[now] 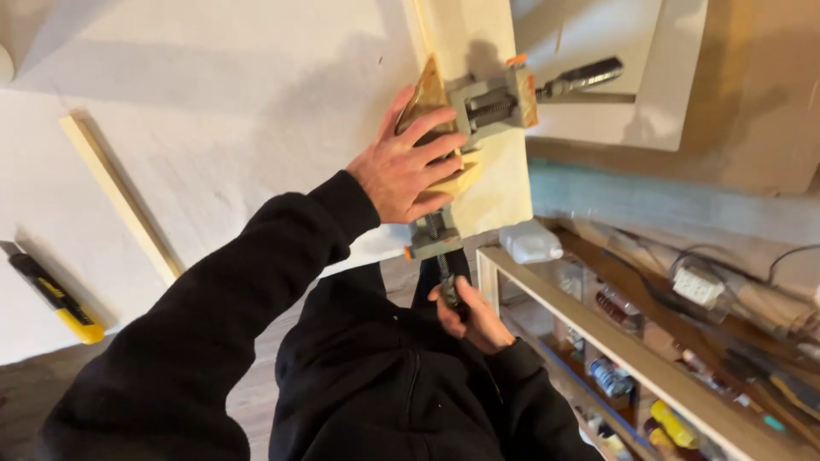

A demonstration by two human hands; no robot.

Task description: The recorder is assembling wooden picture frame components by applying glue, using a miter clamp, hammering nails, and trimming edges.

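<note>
Looking down from my head camera, I see my left hand (pixel 401 166) spread flat, fingers open, pressing on a wooden corner joint (pixel 444 141) that sits in a grey corner clamp (pixel 478 111) at the near edge of the white surface (pixel 213 111). The clamp lies on a pale wooden board (pixel 500 183) that reaches to that edge. My right hand (pixel 474 320) is below the edge, close to my body, closed around the dark handle of the clamp's near screw (pixel 440 252), which points down towards me. The clamp's second screw handle (pixel 581 78) sticks out to the right, untouched.

As I judge it, the wood pieces are already seated in the clamp, and tightening of the near screw is in hand; I cannot tell how tight either screw is.

On the surface's left side lie a thin wooden strip (pixel 120 196) and, near the left edge, a yellow and black utility knife (pixel 55 299). To the right, below the surface, an open wooden shelf (pixel 632 350) holds jars, cables and small tools, with a white plastic bottle (pixel 530 242) at its near corner.
</note>
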